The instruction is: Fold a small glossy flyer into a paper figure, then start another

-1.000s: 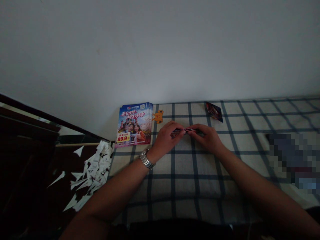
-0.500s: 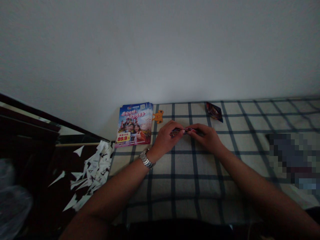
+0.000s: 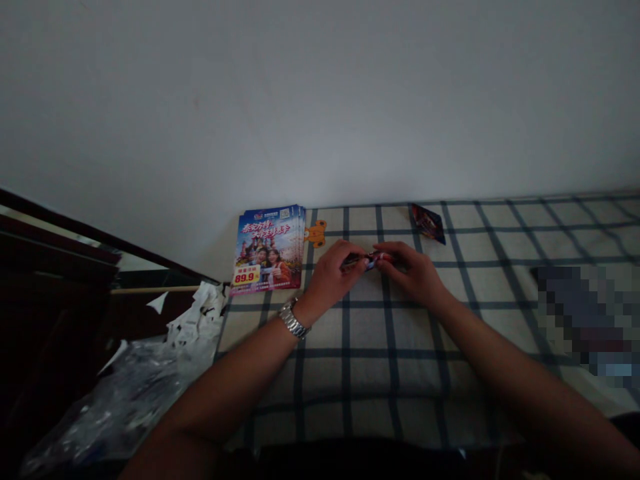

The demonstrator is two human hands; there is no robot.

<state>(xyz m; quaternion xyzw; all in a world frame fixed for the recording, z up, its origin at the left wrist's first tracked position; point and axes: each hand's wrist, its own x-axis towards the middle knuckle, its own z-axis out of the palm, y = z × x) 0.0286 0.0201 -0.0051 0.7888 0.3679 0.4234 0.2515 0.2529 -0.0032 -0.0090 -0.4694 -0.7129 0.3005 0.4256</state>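
Note:
Between both hands is a small folded paper (image 3: 371, 262), dark and red with print, mostly covered by fingers. My left hand (image 3: 334, 268), with a metal watch (image 3: 293, 319) on its wrist, pinches its left part. The right part is pinched by my right hand (image 3: 409, 270), thumb and fingertips close to those of the left. Left of my hands lies a stack of printed flyers (image 3: 267, 253), the top one blue and pink. A dark, reddish folded paper piece (image 3: 428, 224) rests beyond my right hand, near the wall.
A checked cloth (image 3: 373, 373) covers the surface, with an orange bear figure (image 3: 315, 233) beside the flyers. White paper scraps (image 3: 200, 310) and a clear plastic bag (image 3: 127, 393) lie at the lower left. A pale wall (image 3: 350, 100) stands behind; a pixelated area is at right.
The clear plastic bag has shifted right and now covers part of the paper scraps. My hands stay nearly in place; the folded paper between them shows slightly more of its surface.

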